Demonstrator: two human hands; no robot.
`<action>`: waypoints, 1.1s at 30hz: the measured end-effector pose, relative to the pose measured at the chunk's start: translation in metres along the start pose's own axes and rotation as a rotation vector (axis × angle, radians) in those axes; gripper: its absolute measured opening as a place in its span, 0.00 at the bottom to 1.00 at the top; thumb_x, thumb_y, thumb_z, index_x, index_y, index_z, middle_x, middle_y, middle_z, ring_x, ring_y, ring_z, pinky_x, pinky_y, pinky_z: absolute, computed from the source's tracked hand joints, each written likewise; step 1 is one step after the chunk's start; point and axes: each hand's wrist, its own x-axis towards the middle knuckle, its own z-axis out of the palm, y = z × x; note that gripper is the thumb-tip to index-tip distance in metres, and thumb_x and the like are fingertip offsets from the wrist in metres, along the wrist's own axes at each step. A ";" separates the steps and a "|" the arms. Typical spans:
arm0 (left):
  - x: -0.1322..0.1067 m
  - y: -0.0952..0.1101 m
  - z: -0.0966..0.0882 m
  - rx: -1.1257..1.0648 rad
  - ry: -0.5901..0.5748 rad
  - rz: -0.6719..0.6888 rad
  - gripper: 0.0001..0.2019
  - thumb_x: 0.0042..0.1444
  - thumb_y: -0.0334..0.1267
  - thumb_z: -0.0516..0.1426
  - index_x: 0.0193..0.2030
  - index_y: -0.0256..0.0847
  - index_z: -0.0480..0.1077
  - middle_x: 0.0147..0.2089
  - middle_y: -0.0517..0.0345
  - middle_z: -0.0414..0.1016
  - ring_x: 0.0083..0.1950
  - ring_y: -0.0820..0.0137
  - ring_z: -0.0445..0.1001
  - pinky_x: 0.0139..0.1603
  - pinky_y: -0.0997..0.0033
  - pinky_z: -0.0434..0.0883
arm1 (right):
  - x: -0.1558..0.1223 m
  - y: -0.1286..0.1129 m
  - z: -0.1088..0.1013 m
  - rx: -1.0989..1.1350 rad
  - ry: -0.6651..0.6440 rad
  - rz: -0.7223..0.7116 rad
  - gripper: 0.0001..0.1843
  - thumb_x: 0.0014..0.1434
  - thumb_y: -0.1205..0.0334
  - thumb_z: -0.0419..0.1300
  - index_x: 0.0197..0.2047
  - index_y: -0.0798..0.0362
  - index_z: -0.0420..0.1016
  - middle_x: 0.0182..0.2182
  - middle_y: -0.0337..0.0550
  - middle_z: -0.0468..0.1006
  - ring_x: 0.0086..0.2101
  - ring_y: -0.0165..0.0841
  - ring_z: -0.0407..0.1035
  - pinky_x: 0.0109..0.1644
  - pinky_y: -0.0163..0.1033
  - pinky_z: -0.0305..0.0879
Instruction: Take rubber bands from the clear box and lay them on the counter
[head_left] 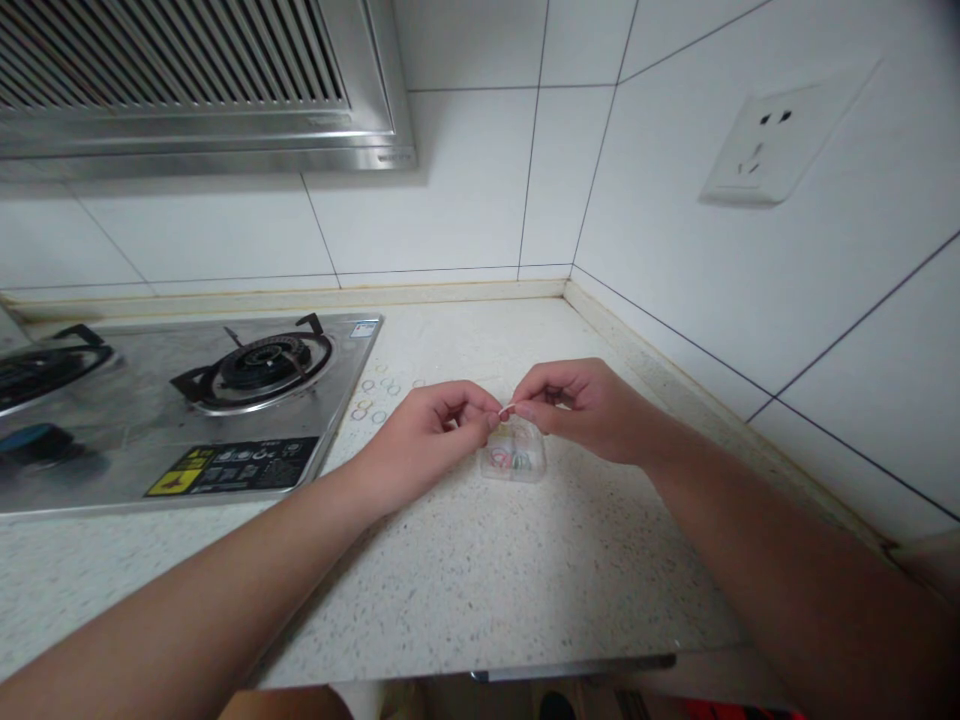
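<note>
Between my two hands, above the countertop, a small pale elastic band (507, 409) is pinched at both ends. My left hand (439, 425) is closed, thumb and forefinger gripping its left end. The fingertips of my right hand (581, 405) close on the other end. Just below them sits a clear plastic box (516, 462) with colourful small bands inside; my hands partly cover it. To the left of my left hand, several thin ring-shaped bands (362, 410) lie scattered on the counter, some partly overlapping.
A steel gas hob (247, 430) with black burners occupies the left side. Above it hangs a range hood (225, 130). The speckled countertop (465, 580) ends at a tiled wall corner, and a wall socket (772, 140) is on the right.
</note>
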 end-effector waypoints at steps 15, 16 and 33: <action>-0.003 -0.001 -0.003 0.096 0.022 0.066 0.10 0.64 0.42 0.60 0.43 0.38 0.76 0.32 0.61 0.69 0.32 0.74 0.65 0.33 0.72 0.62 | 0.000 -0.001 0.000 -0.048 -0.013 -0.028 0.09 0.62 0.59 0.67 0.34 0.55 0.80 0.25 0.40 0.76 0.26 0.28 0.66 0.28 0.33 0.61; -0.003 -0.002 -0.003 0.098 0.023 0.073 0.10 0.64 0.43 0.60 0.43 0.38 0.76 0.31 0.61 0.69 0.32 0.74 0.65 0.33 0.73 0.62 | 0.000 -0.001 0.000 -0.053 -0.015 -0.029 0.09 0.62 0.59 0.67 0.34 0.56 0.80 0.25 0.40 0.76 0.26 0.28 0.66 0.28 0.33 0.61; -0.003 -0.003 -0.003 0.192 0.008 0.100 0.08 0.61 0.41 0.63 0.37 0.37 0.77 0.27 0.63 0.71 0.28 0.77 0.64 0.28 0.76 0.60 | -0.001 -0.002 -0.001 -0.076 -0.022 -0.016 0.10 0.61 0.56 0.68 0.34 0.56 0.81 0.25 0.40 0.77 0.26 0.28 0.66 0.29 0.33 0.62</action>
